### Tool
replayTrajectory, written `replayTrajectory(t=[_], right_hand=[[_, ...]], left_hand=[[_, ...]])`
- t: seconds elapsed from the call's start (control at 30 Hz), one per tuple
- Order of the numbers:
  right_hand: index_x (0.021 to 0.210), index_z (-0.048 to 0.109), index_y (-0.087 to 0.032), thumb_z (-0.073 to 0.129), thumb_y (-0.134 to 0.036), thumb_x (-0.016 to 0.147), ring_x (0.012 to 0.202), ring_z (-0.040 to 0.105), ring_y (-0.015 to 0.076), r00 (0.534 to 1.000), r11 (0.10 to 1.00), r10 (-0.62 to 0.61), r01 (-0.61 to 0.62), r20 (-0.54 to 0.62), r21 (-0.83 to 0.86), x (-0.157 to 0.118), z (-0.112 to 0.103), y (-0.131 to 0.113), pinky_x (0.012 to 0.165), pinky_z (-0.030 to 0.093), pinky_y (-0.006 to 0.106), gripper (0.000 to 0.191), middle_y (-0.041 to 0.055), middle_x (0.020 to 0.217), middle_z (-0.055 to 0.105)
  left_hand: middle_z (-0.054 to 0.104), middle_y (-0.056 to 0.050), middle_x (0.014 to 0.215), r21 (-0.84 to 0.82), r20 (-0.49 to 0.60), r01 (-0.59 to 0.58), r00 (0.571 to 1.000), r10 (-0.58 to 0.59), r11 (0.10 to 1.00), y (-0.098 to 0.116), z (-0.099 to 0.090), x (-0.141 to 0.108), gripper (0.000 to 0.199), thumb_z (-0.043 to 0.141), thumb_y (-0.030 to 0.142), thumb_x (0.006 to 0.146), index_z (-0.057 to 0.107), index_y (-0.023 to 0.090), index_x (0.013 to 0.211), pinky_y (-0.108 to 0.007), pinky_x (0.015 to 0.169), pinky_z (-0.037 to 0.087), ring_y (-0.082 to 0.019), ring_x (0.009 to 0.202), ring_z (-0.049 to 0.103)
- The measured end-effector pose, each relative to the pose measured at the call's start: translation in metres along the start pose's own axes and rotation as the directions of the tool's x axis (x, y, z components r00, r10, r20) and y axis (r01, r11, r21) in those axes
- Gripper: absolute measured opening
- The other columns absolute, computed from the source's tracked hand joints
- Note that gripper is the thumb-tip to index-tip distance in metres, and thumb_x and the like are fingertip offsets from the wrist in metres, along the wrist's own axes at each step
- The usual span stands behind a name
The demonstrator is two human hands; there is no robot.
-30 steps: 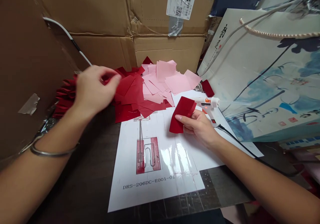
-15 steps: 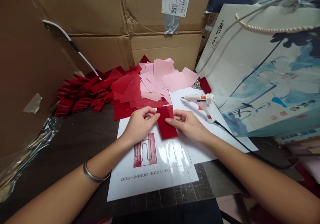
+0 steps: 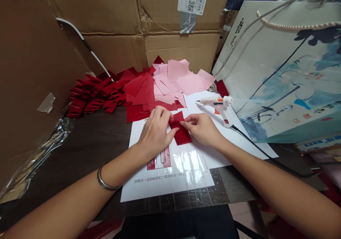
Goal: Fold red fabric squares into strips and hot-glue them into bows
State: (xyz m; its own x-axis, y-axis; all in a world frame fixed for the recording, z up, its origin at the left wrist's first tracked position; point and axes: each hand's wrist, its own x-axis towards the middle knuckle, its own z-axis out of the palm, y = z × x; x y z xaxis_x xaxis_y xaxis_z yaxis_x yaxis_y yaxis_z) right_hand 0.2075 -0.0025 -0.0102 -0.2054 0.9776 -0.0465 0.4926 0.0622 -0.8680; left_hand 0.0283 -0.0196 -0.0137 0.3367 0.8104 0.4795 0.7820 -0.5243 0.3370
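Note:
A dark red rectangular cloth piece (image 3: 182, 134), velvety in look, is between my two hands over the white sheet. Its upper part shows a brighter, flat face, and a fold line crosses it below. My left hand (image 3: 157, 130) is closed at its upper left edge, fingers bent and thumb lying over the front. My right hand (image 3: 203, 128) pinches the right edge between thumb and fingers. Below, a printed sheet (image 3: 167, 187) under clear tape bears a red pattern picture (image 3: 159, 161), partly covered by my left hand. A white glue gun (image 3: 220, 106) lies right of my right hand.
Red cloth pieces (image 3: 140, 90) and pink pieces (image 3: 177, 77) are heaped at the back. Folded red pieces (image 3: 93, 91) pile up at the left. Cardboard (image 3: 112, 8) walls the back; a painted paper bag (image 3: 287, 72) stands right. The glue gun's black cord (image 3: 250, 139) runs right.
My left hand has moved up over the cloth's top left, its fingers now bent over the edge. The cloth's upper part has folded or tilted. The whole view has shifted slightly.

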Motion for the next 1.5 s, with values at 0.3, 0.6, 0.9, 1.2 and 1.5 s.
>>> replayTrajectory(t=[0.3,0.6,0.9,1.2,1.5], right_hand=[[0.069,0.066,-0.017,0.066,-0.035,0.077,0.057,0.054,0.0151,0.998,0.997,0.001,-0.006,-0.057,-0.078,0.001,-0.002,0.001,0.052,0.037,0.031,0.020,0.0047,0.064,0.067],[0.083,0.068,-0.019,0.062,-0.027,0.080,0.063,0.060,0.0174,0.980,0.941,-0.184,0.153,-0.077,-0.302,-0.001,-0.012,0.009,0.059,0.043,0.033,0.011,0.0030,0.073,0.070],[0.119,0.068,-0.023,0.049,-0.023,0.090,0.106,0.066,0.0264,0.903,0.776,-0.404,0.424,0.149,-0.466,-0.009,-0.017,0.017,0.088,0.052,0.044,0.035,0.0048,0.121,0.069],[0.130,0.061,-0.023,0.044,-0.027,0.092,0.106,0.067,0.0295,0.936,0.733,-0.328,0.338,0.129,-0.590,-0.019,-0.011,0.013,0.084,0.055,0.048,0.042,0.0018,0.138,0.056],[0.131,0.061,-0.020,0.040,-0.031,0.093,0.094,0.070,0.0309,0.936,0.665,-0.326,0.328,0.135,-0.671,-0.021,-0.006,0.011,0.068,0.053,0.045,0.045,0.0039,0.138,0.056]], left_hand=[[0.064,-0.008,0.097,-0.088,0.231,-0.072,0.969,0.091,0.994,-0.006,0.000,0.001,0.007,0.059,0.024,0.088,0.056,0.017,0.089,-0.038,0.084,0.048,-0.023,0.095,0.058],[0.068,-0.006,0.114,-0.163,0.341,-0.034,0.936,0.089,0.986,-0.010,-0.007,0.001,0.015,0.050,0.020,0.091,0.063,0.020,0.099,-0.038,0.087,0.048,-0.022,0.105,0.063],[0.068,-0.008,0.112,-0.124,0.296,0.011,0.955,0.026,0.992,-0.002,0.002,0.001,0.026,0.059,0.038,0.089,0.063,0.018,0.105,-0.044,0.098,0.046,-0.025,0.106,0.062],[0.064,-0.011,0.126,0.004,0.295,-0.021,0.955,0.019,1.000,0.000,0.005,-0.004,0.038,0.055,0.037,0.091,0.057,0.016,0.123,-0.052,0.113,0.034,-0.028,0.125,0.054],[0.066,-0.008,0.124,-0.045,0.296,0.000,0.955,0.013,0.999,-0.004,-0.002,-0.004,0.037,0.059,0.036,0.089,0.059,0.019,0.121,-0.052,0.113,0.034,-0.027,0.123,0.056]])
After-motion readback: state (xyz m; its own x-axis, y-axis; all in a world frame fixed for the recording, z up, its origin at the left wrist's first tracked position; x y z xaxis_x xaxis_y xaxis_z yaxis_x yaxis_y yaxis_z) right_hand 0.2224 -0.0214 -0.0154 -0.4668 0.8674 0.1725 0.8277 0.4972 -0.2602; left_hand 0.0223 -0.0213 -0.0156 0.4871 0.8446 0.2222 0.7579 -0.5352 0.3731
